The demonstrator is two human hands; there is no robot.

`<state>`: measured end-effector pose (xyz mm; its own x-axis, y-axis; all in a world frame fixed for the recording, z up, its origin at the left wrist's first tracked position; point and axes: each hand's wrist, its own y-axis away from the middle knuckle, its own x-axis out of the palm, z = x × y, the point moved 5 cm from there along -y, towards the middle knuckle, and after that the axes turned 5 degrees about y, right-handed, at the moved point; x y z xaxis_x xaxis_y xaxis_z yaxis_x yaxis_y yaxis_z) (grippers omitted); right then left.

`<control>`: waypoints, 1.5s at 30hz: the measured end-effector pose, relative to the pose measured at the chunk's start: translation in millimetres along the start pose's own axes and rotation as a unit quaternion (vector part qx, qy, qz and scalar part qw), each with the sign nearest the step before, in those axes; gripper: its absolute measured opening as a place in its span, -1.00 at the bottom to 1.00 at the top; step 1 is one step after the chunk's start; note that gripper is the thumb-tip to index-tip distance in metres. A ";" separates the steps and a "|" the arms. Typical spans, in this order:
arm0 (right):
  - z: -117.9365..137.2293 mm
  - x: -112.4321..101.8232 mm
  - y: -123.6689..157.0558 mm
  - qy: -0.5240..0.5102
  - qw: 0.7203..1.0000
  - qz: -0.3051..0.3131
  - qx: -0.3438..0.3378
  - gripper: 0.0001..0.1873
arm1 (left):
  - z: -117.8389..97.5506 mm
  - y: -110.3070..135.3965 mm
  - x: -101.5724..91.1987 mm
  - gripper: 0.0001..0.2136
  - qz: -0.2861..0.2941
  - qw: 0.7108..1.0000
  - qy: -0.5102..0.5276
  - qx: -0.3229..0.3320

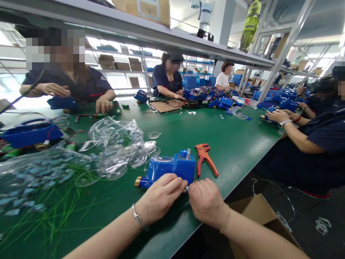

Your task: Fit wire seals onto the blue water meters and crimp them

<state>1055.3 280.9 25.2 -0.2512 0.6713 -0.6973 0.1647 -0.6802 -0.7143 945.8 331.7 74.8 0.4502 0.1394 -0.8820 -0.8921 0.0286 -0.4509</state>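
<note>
A blue water meter (161,167) with a brass threaded end on its left lies on the green table in front of me. Both my hands meet at its near right corner. My left hand (163,196) is closed in a pinch, with a tiny light-blue piece showing at its fingertips. Close beside it, my right hand (206,201) is curled shut with its fingertips turned inward. What each one grips is mostly hidden by the fingers. Just behind the meter's right end lies an orange-red hand tool (205,158), resembling wire strippers or cutters.
Left of the meter are clear plastic discs (113,163), small blue tags (40,180) and thin green wires (61,212). An open cardboard box (253,207) stands below the table edge. Co-workers sit across and to the right, near more blue meters (225,102). A shelf (188,37) spans overhead.
</note>
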 end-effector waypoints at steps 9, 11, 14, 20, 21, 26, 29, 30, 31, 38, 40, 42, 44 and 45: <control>5.5 -0.9 -0.7 -0.074 0.993 0.005 0.094 -0.77 | 6.2 -5.8 -0.6 -0.79 0.004 0.997 0.038 0.065; 7.1 1.2 1.0 -0.068 0.992 -0.001 0.105 -0.77 | 6.3 -6.3 -1.1 -0.78 0.009 0.997 0.033 0.070; 8.2 3.6 4.3 -0.035 0.995 -0.023 0.091 -0.78 | 2.9 -5.1 -4.2 -0.77 0.011 0.997 0.003 0.076; 2.8 2.9 7.1 0.063 0.996 -0.050 -0.034 -0.81 | -14.5 -5.4 -6.7 -0.68 0.056 0.987 -0.143 0.040; 1.5 2.0 6.6 0.073 0.995 -0.050 -0.047 -0.81 | -16.9 -5.8 -6.7 -0.69 0.057 0.985 -0.161 0.031; 1.2 -1.9 3.8 0.094 0.992 -0.053 -0.067 -0.81 | -22.7 -3.8 -5.1 -0.72 0.033 0.978 -0.204 0.031; 3.0 -1.6 3.1 0.082 0.994 -0.049 -0.061 -0.85 | -22.9 -2.0 -5.3 -0.74 0.001 0.979 -0.197 0.057; 3.2 -1.1 2.8 0.074 0.995 -0.047 -0.057 -0.87 | -22.4 -2.0 -5.1 -0.75 -0.005 0.979 -0.191 0.063; 3.2 -0.5 2.3 0.062 0.996 -0.045 -0.053 -0.87 | -21.7 -2.4 -4.8 -0.76 -0.010 0.980 -0.185 0.069; -1.4 4.4 -0.5 -0.097 0.992 -0.022 0.073 -0.80 | -15.9 -6.5 -3.3 -0.77 -0.010 0.984 -0.154 0.085; -1.8 7.1 -0.2 -0.168 0.975 -0.016 0.148 -0.79 | -14.2 -7.9 -2.1 -0.77 -0.001 0.986 -0.147 0.080; -0.6 12.0 0.8 -0.245 0.939 -0.011 0.239 -0.75 | -12.8 -9.6 -0.4 -0.78 0.005 0.988 -0.139 0.074; 3.8 18.4 2.1 -0.322 0.890 -0.009 0.322 -0.71 | -12.0 -10.8 1.5 -0.80 0.008 0.988 -0.134 0.075; 6.7 21.5 3.1 -0.359 0.863 -0.008 0.355 -0.70 | -11.9 -10.9 2.2 -0.81 0.009 0.988 -0.134 0.077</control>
<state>1043.9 291.3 8.4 -0.8161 0.5006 -0.2886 -0.4068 -0.8525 -0.3284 957.0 320.0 76.1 0.4260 0.3981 -0.8124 -0.9046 0.1716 -0.3902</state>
